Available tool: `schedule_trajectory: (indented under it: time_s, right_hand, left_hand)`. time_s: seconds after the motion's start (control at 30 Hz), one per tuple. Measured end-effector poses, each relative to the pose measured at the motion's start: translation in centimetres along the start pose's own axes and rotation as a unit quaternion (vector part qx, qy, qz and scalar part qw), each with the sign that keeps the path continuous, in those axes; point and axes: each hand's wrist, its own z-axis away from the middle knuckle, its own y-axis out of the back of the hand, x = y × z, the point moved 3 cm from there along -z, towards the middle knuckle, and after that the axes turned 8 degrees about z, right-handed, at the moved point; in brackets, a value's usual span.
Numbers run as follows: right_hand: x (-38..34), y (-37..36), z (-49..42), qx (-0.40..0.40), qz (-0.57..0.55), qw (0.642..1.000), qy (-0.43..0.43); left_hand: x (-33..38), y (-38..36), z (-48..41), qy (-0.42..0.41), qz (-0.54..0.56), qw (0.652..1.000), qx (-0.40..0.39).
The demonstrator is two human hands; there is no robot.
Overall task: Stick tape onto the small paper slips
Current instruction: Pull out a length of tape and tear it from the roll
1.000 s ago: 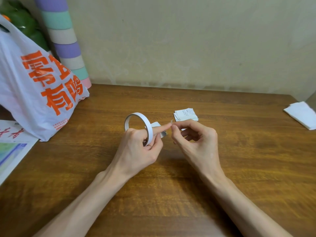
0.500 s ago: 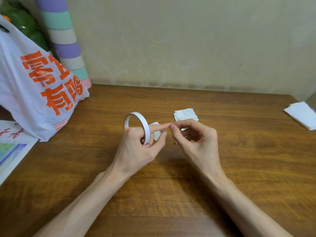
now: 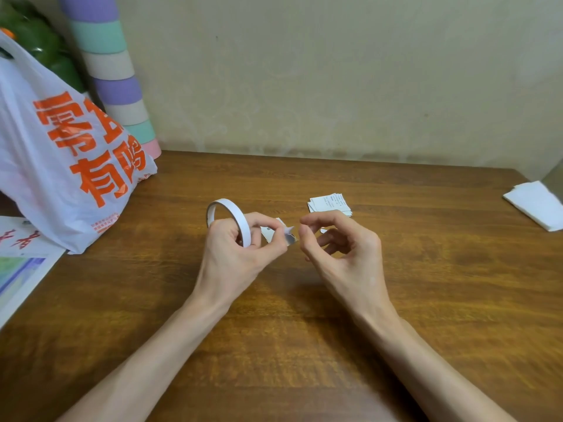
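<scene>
Head view: one tape roll (image 3: 239,216), one slip stack (image 3: 329,203).

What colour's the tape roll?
White; the tape roll shows best in the head view.

Bare wooden table (image 3: 426,269) lies open; plastic bag (image 3: 61,166) blocks left, slip stack (image 3: 330,204) sits behind.

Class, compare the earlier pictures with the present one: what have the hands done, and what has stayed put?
The left hand, gripping the tape roll with a paper slip at its fingers, drew leftward and curled its forefinger, so it no longer touches the right hand; a gap opened between them. The stack of slips, plastic bag and table stayed put.
</scene>
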Motion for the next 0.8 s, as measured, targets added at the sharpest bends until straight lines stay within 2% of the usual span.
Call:
schedule_trajectory:
  time_s: [0.33, 0.8]
  right_hand:
    - [0.01, -0.23, 0.16, -0.018, 0.007, 0.999, 0.036]
    - [0.52, -0.19, 0.05, -0.011, 0.037, 0.998, 0.043]
  left_hand:
    - [-0.17, -0.25, 0.12, 0.015, -0.007, 1.0, -0.013]
    - [0.29, -0.31, 0.3, 0.027, -0.02, 0.999, -0.028]
